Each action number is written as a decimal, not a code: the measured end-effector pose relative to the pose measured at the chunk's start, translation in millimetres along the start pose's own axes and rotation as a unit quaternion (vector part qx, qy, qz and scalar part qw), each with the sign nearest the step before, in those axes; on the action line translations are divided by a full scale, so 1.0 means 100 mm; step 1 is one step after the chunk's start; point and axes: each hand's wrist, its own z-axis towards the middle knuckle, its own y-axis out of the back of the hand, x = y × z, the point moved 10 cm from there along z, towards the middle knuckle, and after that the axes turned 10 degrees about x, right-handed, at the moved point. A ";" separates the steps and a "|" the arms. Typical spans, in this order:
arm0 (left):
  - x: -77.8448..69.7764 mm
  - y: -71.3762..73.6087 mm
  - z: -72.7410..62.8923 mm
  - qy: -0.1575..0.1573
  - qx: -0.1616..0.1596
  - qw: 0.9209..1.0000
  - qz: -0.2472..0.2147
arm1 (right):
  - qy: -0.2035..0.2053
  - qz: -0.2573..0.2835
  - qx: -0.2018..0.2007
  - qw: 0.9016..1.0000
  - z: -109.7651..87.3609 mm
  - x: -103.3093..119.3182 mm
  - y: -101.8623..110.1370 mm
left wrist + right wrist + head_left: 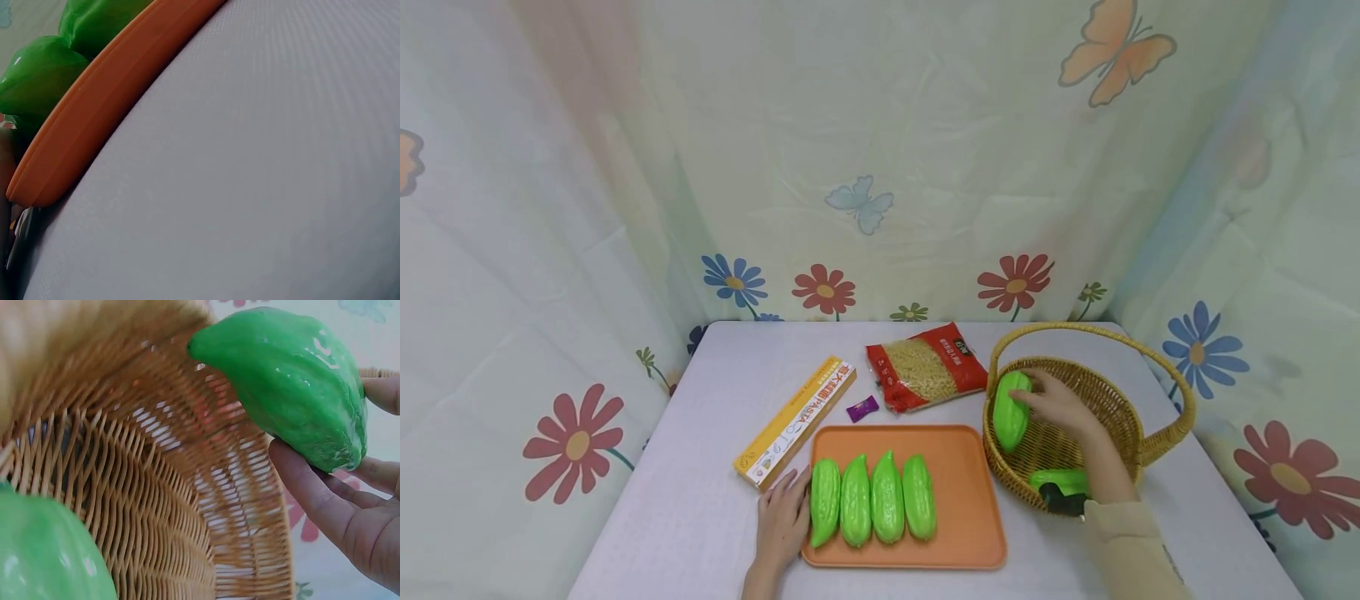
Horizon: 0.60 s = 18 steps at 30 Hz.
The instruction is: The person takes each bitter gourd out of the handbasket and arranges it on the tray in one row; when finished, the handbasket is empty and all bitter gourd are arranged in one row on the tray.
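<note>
My right hand (1060,404) holds a green bitter melon (1011,412) inside the left part of the wicker basket (1108,392). In the right wrist view, the thumb and fingers pinch one end of that bitter melon (294,381), high by the basket wall (162,519). Another bitter melon (1060,481) lies in the basket, partly covered by the black wrist camera. Several bitter melons (887,500) lie side by side on the orange tray (962,500). My left hand (782,517) rests against the tray's left edge, its fingertips partly hidden in the left wrist view.
Behind the tray lie a yellow and white pasta box (797,421), a small purple wrapped candy (862,408) and a red bag of pasta (925,367). The basket's tall handle (1183,400) arches over its opening. A flowered curtain (910,242) closes off the back.
</note>
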 end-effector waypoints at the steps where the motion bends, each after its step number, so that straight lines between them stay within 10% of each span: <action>1: 0.00 0.00 0.00 0.001 0.001 1.000 0.000 | 0.004 -0.002 -0.003 1.000 -0.01 0.03 -0.01; 18: 0.02 -0.01 0.01 0.006 0.007 1.000 0.000 | 0.072 -0.036 -0.008 0.997 -0.16 0.45 -0.51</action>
